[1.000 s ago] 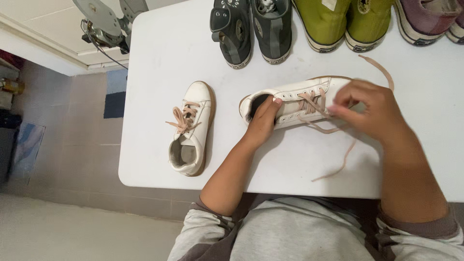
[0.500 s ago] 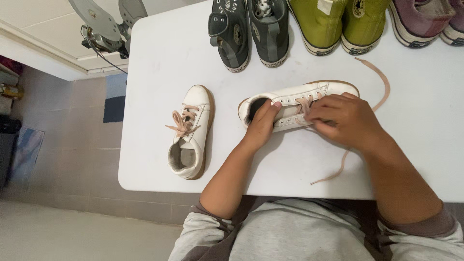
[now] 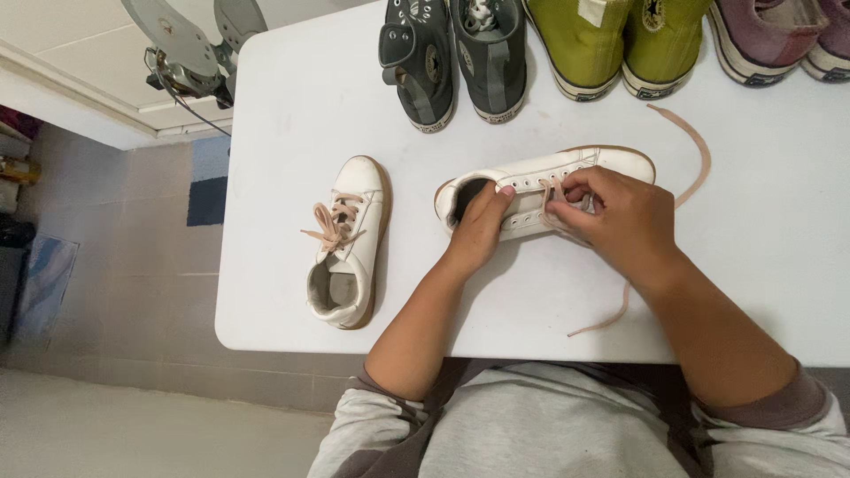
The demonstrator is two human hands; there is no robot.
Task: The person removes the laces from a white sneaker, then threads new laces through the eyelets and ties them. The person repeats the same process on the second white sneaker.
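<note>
**White shoe on its side on the table**

The white shoe (image 3: 531,190) lies on the white table (image 3: 292,106). The left hand (image 3: 478,226) grips its heel opening. The right hand (image 3: 615,217) pinches the pink lace (image 3: 695,150) at the eyelets. Another white shoe (image 3: 347,239) sits left. Grey shoes (image 3: 456,57) and green shoes (image 3: 620,40) stand farther back.

On the white table (image 3: 301,80), a second white sneaker (image 3: 347,243) lies well to the left, toe pointing away, its pinkish laces tied in a loose bow. Along the far edge stand three pairs cut off by the frame — dark grey high-tops (image 3: 456,55), olive-green ones (image 3: 624,40), and a mauve pair (image 3: 779,35) at the right corner. Beyond the table's left corner sits a grey metal object (image 3: 190,44) with a cable — possibly a stand or lamp base. Tiled floor (image 3: 115,292) shows below.
</note>
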